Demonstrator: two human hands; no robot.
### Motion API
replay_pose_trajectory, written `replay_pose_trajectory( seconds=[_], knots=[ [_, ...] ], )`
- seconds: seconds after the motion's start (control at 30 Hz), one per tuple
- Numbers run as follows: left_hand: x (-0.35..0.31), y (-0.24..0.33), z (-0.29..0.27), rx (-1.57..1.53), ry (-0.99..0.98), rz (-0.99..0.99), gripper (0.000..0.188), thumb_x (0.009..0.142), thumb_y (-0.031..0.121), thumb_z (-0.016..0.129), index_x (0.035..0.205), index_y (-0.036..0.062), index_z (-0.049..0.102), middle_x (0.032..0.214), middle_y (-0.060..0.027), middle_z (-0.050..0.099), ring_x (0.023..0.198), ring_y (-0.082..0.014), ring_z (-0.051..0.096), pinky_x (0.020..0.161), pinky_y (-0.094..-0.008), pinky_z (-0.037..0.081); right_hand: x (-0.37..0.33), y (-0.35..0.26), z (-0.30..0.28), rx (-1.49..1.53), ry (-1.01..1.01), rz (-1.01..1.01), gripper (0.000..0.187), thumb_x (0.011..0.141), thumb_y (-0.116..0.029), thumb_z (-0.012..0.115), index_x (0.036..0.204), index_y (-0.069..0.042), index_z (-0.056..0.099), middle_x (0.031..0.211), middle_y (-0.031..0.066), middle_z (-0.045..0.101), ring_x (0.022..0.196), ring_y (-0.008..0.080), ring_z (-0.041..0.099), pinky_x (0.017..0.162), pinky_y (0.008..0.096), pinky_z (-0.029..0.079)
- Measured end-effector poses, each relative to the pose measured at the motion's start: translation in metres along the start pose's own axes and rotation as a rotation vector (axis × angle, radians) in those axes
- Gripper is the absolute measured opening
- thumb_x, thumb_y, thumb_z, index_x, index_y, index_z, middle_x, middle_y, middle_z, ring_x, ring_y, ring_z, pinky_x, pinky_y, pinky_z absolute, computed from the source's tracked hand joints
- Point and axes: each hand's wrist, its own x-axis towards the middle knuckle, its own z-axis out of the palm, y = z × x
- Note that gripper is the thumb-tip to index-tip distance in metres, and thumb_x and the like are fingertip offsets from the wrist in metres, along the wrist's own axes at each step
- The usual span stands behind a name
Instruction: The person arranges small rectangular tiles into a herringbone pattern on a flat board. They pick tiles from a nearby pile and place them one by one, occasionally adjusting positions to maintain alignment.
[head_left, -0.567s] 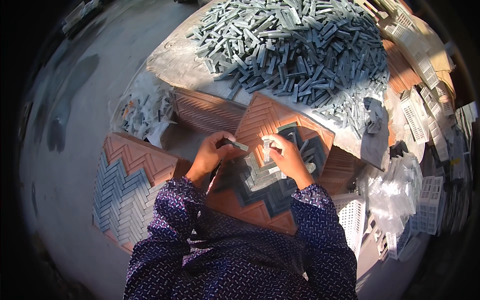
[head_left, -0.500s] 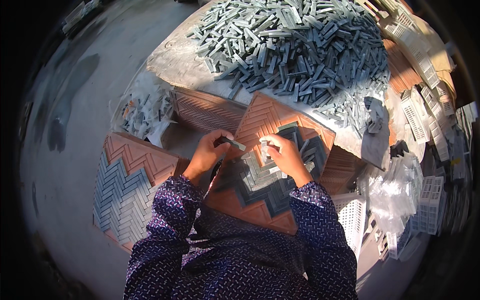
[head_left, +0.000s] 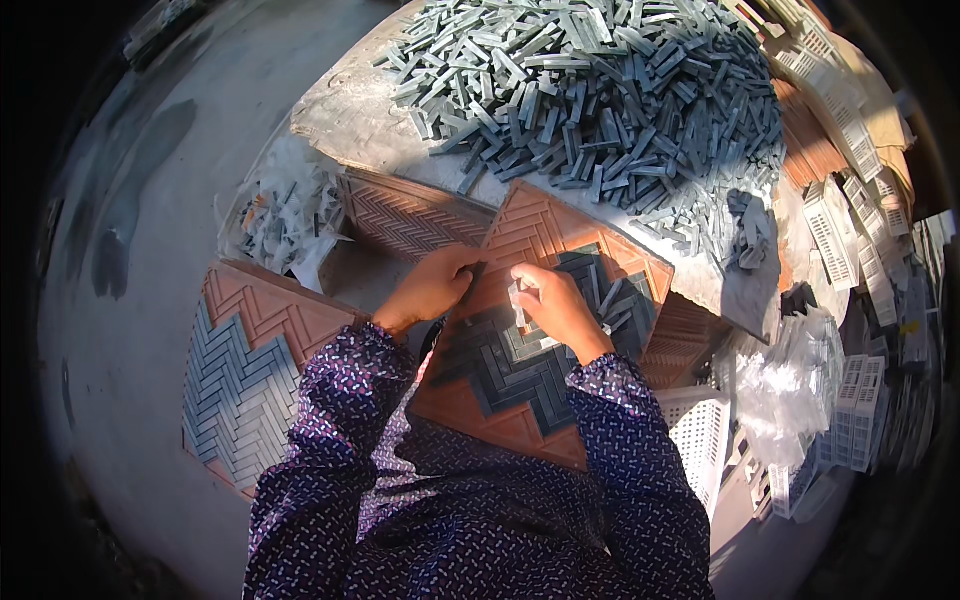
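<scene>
My left hand (head_left: 432, 287) is pinched on a dark grey stone strip, seen almost edge-on, above the left edge of a terracotta-coloured herringbone tray (head_left: 520, 225). Just to its right, my right hand (head_left: 556, 308) holds a pale grey stone strip (head_left: 517, 303) upright between thumb and fingers, over the same tray. Dark grey strips (head_left: 505, 375) fill a zigzag band of the tray's grooves; the grooves at its far end and near corner show bare. A few loose strips (head_left: 612, 300) lie on the laid ones beside my right wrist.
A big heap of grey strips (head_left: 590, 100) covers the slab ahead. At left stands another tray (head_left: 245, 390), partly filled with blue-grey strips. Plastic scraps (head_left: 285, 215) lie beyond it. White perforated baskets (head_left: 695, 440) and clear plastic wrap (head_left: 785, 375) crowd the right.
My left hand has turned and risen slightly, so its strip now shows nearly edge-on. My right hand has shifted a little left, still holding its pale strip.
</scene>
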Motion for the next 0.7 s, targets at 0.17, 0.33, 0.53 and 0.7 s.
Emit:
replay_pose_trajectory(
  seconds=[0.17,0.33,0.53,0.7],
  knots=[
    [-0.003,0.024,0.017,0.196,-0.010,-0.081,0.034,0.076,0.000,0.057,0.110,0.0035,0.059,0.103,-0.0208,0.061,0.098,-0.0405,0.056,0.083,-0.0431,0.047,-0.004,-0.012,-0.003,-0.105,0.042,0.038,0.024,0.076,-0.008,0.066,0.097,-0.002,0.058,0.081,0.0200,0.062,0.079,0.0378,0.062,0.067,0.0410,0.049],
    [-0.007,0.029,0.027,0.232,0.113,-0.090,0.033,0.075,0.000,0.061,0.108,0.0048,0.060,0.100,-0.0173,0.062,0.091,-0.0401,0.058,0.076,-0.0427,0.048,-0.002,-0.004,0.009,-0.297,0.065,-0.132,0.026,0.071,-0.010,0.072,0.088,-0.001,0.053,0.085,0.0179,0.062,0.082,0.0391,0.059,0.068,0.0455,0.048],
    [-0.020,0.027,0.032,0.208,0.215,-0.009,0.031,0.072,-0.002,0.064,0.102,0.0043,0.065,0.091,-0.0141,0.061,0.084,-0.0353,0.059,0.073,-0.0399,0.048,-0.005,-0.003,0.005,-0.358,0.052,-0.162,0.027,0.073,-0.010,0.070,0.095,-0.002,0.056,0.091,0.0165,0.062,0.084,0.0367,0.060,0.069,0.0433,0.049],
    [-0.029,0.024,0.037,0.266,0.256,0.009,0.036,0.068,-0.004,0.068,0.103,0.0050,0.066,0.091,-0.0126,0.060,0.085,-0.0335,0.058,0.075,-0.0391,0.048,-0.007,0.006,0.003,-0.239,0.052,-0.267,0.023,0.075,-0.006,0.066,0.096,-0.001,0.057,0.095,0.0163,0.062,0.087,0.0366,0.060,0.072,0.0441,0.048]
  ],
)
